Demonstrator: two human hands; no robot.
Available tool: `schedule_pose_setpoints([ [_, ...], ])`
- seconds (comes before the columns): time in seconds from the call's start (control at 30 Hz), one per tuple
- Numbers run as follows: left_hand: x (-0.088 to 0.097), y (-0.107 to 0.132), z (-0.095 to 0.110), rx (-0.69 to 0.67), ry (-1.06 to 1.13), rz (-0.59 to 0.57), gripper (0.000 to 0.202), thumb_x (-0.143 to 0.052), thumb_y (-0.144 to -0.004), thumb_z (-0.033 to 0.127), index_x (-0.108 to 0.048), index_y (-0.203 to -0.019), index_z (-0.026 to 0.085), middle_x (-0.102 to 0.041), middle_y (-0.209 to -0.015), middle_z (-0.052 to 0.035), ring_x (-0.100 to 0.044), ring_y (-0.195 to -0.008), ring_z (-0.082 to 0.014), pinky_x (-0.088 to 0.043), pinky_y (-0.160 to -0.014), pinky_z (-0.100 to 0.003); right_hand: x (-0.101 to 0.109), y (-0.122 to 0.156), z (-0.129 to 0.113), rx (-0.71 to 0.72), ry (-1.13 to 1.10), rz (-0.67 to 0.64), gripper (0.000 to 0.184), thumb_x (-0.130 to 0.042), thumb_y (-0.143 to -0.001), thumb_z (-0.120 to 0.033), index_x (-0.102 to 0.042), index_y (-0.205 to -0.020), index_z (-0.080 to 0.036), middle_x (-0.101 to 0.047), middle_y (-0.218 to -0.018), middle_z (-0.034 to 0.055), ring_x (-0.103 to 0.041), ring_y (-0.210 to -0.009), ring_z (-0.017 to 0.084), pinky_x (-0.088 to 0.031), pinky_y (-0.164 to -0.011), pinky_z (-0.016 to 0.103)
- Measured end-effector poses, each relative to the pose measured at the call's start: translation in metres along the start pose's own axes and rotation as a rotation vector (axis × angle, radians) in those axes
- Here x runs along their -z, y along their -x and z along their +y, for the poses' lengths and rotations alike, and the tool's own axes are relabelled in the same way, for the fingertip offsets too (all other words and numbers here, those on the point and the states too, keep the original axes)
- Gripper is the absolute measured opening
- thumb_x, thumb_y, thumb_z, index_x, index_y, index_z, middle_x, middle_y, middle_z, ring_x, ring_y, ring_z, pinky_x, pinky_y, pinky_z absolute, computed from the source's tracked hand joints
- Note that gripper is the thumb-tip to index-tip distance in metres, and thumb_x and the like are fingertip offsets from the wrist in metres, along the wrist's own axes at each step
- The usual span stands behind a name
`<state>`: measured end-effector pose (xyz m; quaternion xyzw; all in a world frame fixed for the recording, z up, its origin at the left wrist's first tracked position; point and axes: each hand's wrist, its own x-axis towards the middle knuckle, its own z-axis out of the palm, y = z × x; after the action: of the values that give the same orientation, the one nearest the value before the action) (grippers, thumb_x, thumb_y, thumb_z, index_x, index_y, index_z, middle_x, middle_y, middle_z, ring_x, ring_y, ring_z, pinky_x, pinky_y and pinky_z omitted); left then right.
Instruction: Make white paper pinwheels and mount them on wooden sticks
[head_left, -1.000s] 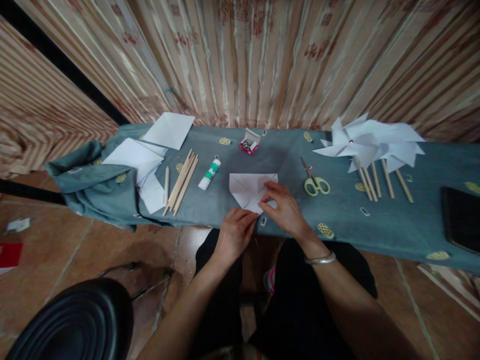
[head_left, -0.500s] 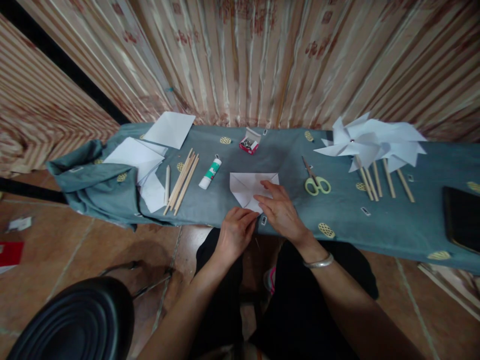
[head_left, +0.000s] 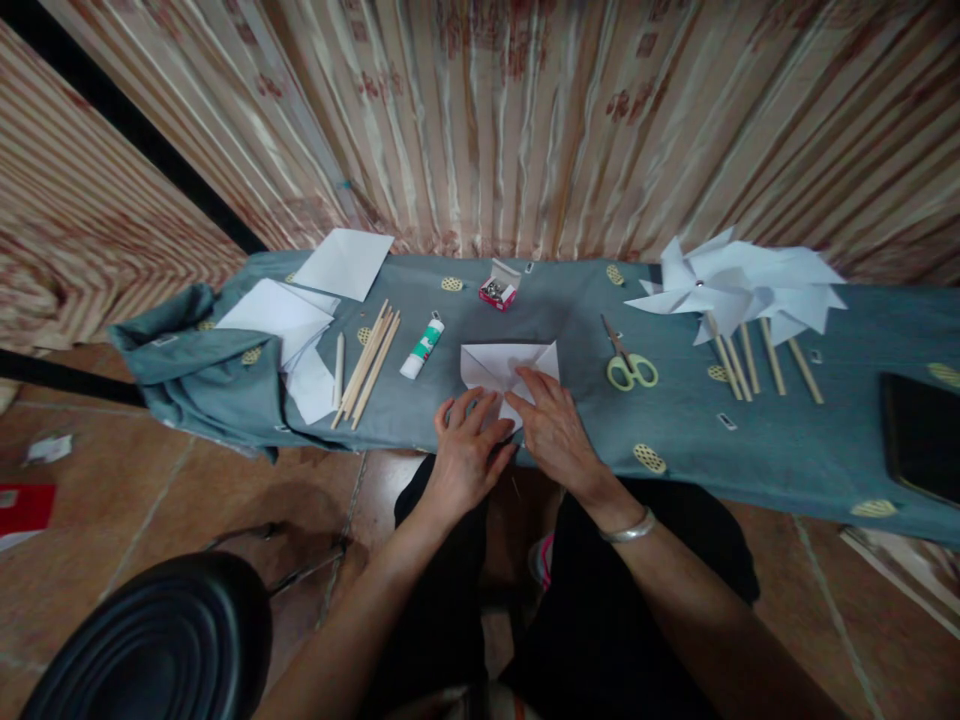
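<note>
A white paper sheet [head_left: 491, 362] with crease lines lies at the table's front edge, its near part covered by my hands. My left hand [head_left: 466, 455] rests at its lower left side, fingers spread, the fingertips touching the paper. From the right, my right hand [head_left: 555, 432] lies over the sheet with its fingers stretched out and pressing on it. Beyond the paper stands a small open red box [head_left: 498, 286] of metal pieces. A glue stick [head_left: 422, 349] lies to the left, and scissors [head_left: 630, 362] with light green handles lie to the right.
Wooden sticks [head_left: 367, 370], a white pencil-like stick [head_left: 339, 368] and white paper sheets [head_left: 274, 315] lie on the left. Paper pinwheels [head_left: 697, 285] on sticks are at the right, near a dark phone-like object [head_left: 922, 435]. A black stool [head_left: 150, 640] stands lower left.
My left hand's fingers have spread and moved up onto the paper from its near corner. My right hand has slid slightly down and left, flatter on the sheet.
</note>
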<state>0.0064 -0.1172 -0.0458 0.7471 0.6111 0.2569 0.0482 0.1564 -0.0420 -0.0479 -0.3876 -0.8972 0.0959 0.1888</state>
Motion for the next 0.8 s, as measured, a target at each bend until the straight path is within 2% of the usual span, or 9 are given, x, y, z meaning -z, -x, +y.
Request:
schedule_pose_setpoints([
  [0.13,0.0014,0.0006,-0.0029,-0.005,-0.017,-0.033,0.023,-0.060,-0.089,0.033,-0.069,-0.108,0.024,-0.061,-0.131,-0.0094,-0.034,-0.138,-0.0352,-0.021,-0.110,-0.061,0.0002,0.0010,0.0034,-0.018,-0.016,-0.002,0.042,-0.038,-0.088,-0.005,-0.063,-0.120,-0.015,-0.048,-0.143,0.0156,-0.042,-0.129,0.030,-0.042,-0.100,0.047],
  [0.4,0.0013,-0.0011,-0.0037,-0.004,-0.013,-0.046,0.023,-0.061,-0.088,0.034,-0.070,-0.107,0.024,-0.061,-0.130,-0.0099,-0.033,-0.139,-0.0366,-0.020,-0.110,-0.063,0.0020,0.0003,0.0053,-0.009,-0.055,-0.018,0.046,-0.037,-0.088,-0.003,-0.060,-0.125,-0.016,-0.046,-0.144,0.0145,-0.041,-0.131,0.030,-0.040,-0.104,0.048],
  [0.8,0.0008,-0.0030,-0.0014,0.006,-0.031,-0.056,0.020,-0.061,-0.088,0.032,-0.071,-0.103,0.023,-0.062,-0.129,-0.0098,-0.034,-0.138,-0.0387,-0.019,-0.109,-0.068,0.0022,-0.0028,-0.0021,0.009,0.037,-0.093,0.042,-0.043,-0.088,-0.006,-0.062,-0.124,-0.015,-0.046,-0.146,0.0162,-0.040,-0.132,0.032,-0.038,-0.103,0.049],
])
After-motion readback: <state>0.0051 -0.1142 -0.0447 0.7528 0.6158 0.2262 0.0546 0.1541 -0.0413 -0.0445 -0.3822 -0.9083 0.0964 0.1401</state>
